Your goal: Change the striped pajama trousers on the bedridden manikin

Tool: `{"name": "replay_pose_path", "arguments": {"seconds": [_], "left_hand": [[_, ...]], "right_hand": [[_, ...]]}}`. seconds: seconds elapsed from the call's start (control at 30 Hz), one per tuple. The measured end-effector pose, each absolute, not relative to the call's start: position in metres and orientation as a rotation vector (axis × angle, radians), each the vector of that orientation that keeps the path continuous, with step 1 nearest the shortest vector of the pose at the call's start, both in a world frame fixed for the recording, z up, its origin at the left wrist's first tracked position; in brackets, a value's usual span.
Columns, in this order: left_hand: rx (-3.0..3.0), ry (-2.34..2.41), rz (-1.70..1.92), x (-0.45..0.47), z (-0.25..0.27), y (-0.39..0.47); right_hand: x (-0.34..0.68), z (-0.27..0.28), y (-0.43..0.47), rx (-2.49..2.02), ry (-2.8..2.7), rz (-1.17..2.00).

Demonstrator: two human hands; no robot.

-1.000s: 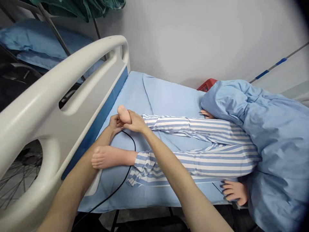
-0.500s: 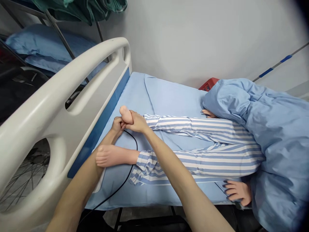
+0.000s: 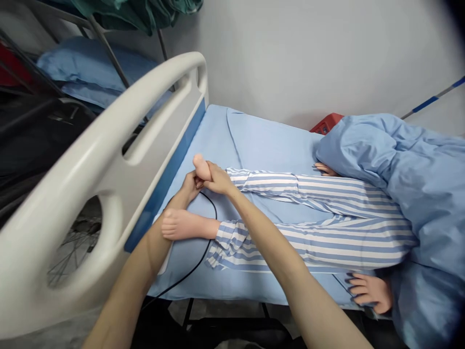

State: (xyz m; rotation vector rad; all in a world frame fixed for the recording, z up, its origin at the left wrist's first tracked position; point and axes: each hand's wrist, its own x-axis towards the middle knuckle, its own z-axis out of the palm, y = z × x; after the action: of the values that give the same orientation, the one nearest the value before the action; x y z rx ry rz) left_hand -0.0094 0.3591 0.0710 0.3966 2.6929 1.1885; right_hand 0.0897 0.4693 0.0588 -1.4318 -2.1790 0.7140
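Everything has slid rightward in view since the earlier frame, yet the left hand (image 3: 191, 185) and right hand (image 3: 219, 180) stay at the far foot (image 3: 202, 168), above the bed near the glossy white footboard (image 3: 160, 140). Smooth and pale, that foot points its toes to the upper left, its long axis slanting back toward the ankle. Right fingers close around its ankle end; left fingers bend in at its underside — how firmly, I cannot tell. Nearer, the other foot (image 3: 189, 225) lies crosswise, toes left. Striped cloth trousers (image 3: 327, 237) run right to a puffy, creased blue quilt (image 3: 428, 184).
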Motion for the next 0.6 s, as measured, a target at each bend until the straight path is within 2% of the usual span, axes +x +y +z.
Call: {"name": "replay_pose_path", "arguments": {"seconds": [0.3,0.5,0.6], "left_hand": [[0.560,2.539,1.338,-0.013,0.066,0.349],[0.698,2.618,1.242,-0.003,0.083,0.340],[0.632,2.559,1.358,-0.008,0.089,0.338]], "right_hand": [[0.096,0.065,0.466,-1.403,-2.268,0.794],[0.094,0.071,0.403,-1.445,-2.200,0.422],[0.089,0.070,0.358,-1.386,-2.169,0.475]]}}
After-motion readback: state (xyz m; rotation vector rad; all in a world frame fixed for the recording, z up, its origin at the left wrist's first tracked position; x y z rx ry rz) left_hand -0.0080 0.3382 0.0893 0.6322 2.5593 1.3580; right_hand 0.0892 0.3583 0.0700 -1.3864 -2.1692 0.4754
